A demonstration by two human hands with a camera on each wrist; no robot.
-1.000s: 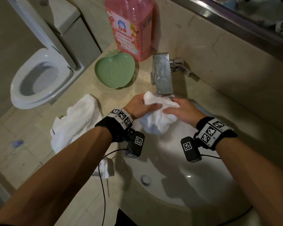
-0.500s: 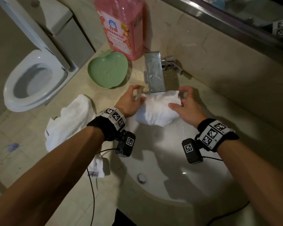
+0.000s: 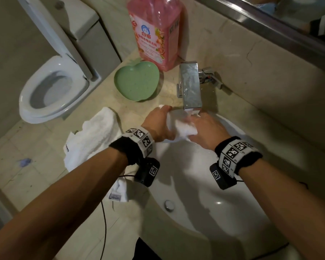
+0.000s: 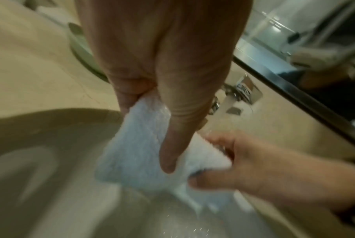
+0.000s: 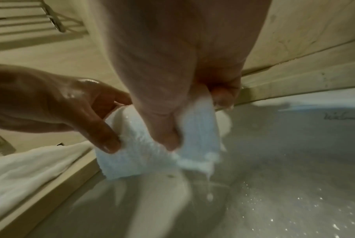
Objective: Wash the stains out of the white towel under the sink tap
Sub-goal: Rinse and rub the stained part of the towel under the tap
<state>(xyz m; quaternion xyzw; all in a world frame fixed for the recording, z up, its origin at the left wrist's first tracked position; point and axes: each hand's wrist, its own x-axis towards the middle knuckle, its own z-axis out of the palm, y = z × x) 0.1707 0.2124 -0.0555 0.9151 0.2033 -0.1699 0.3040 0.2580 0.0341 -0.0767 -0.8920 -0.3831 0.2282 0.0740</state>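
at the far left of the head view the toilet sits open, and below it a second white towel lies crumpled on the counter, untouched. just right of that, in the upper middle, the green heart-shaped dish and the pink detergent bottle stand behind the basin.

moving toward centre, my left hand has closed again on the white towel; half a second ago my fingers were spread and the cloth was stretched flat under the spout. in the left wrist view my thumb and fingers pinch a fold of the wet cloth.

the tap runs straight above, and the stream lands on the bunched towel held over the back of the sink, just under the spout.

right of the stream, my right hand is curled round the other end of the cloth, thumb pressed into it, water dripping off the lower corner into the basin. so the towel has gone from spread to gathered, which i read as rubbing fold against fold: the scrubbing stage, not the rinse-out. i can't see any stain from here; the cloth looks uniformly white, though blur hides the detail.
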